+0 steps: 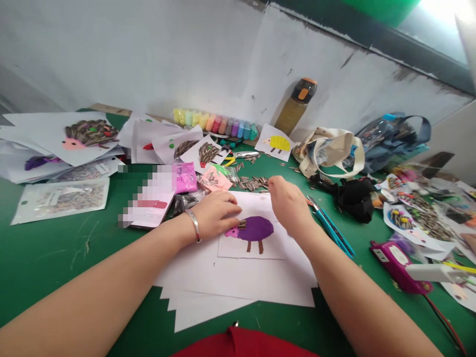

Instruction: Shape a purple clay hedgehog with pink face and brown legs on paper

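Observation:
On a stack of white paper [208, 277] lies a hedgehog picture with a purple clay body [256, 229], a pink head [232, 232] and brown legs. A few striped sunflower seeds [242, 224] sit on the body just behind the head. My left hand [217, 215] rests on the sheet beside the head, fingers stretched out, the fingertips close to those seeds. Curled closed, my right hand [289, 206] is at the sheet's upper right, by the loose sunflower seed pile [253, 183]. Its fingertips are turned away, so I cannot make out what they hold.
Behind the sheet are clay packets [186, 177], pliers [230, 161] and a row of coloured clay [215, 124]. Finished seed pictures [89, 136] lie left. Blue pens [330, 228], a black cloth item [357, 198] and a magenta device [399, 265] lie right. A bottle [295, 106] stands against the wall.

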`<control>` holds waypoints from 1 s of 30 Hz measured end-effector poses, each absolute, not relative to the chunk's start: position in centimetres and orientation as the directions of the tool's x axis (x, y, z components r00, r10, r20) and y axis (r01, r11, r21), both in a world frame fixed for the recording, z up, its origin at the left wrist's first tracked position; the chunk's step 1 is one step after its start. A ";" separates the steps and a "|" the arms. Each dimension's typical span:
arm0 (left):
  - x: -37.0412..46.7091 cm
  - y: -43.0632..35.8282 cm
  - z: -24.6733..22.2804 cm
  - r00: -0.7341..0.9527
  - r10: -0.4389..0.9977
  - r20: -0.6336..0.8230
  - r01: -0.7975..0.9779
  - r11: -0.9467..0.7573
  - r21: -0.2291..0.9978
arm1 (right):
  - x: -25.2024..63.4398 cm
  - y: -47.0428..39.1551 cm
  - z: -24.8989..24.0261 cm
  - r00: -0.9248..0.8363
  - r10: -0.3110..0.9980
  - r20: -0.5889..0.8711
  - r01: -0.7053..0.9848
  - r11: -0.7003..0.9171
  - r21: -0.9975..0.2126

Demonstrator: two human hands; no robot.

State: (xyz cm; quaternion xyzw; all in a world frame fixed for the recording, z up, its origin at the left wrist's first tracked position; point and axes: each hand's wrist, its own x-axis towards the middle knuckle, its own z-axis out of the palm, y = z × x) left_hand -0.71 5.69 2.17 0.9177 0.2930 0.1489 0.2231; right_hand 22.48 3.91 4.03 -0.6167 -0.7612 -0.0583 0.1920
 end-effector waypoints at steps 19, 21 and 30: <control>-0.6 5.6 2.2 0.784 0.605 0.138 0.480 -0.732 0.484 | 19.9 -2.8 2.8 -0.438 0.846 0.304 0.678 0.533 -0.506; -0.7 5.6 2.2 0.787 0.604 0.130 0.481 -0.731 0.485 | 19.9 -2.8 2.6 -0.437 0.846 0.305 0.680 0.533 -0.503; -0.7 5.5 2.3 0.783 0.610 0.117 0.490 -0.722 0.489 | 19.7 -3.0 1.9 -0.405 0.846 0.347 0.721 0.529 -0.449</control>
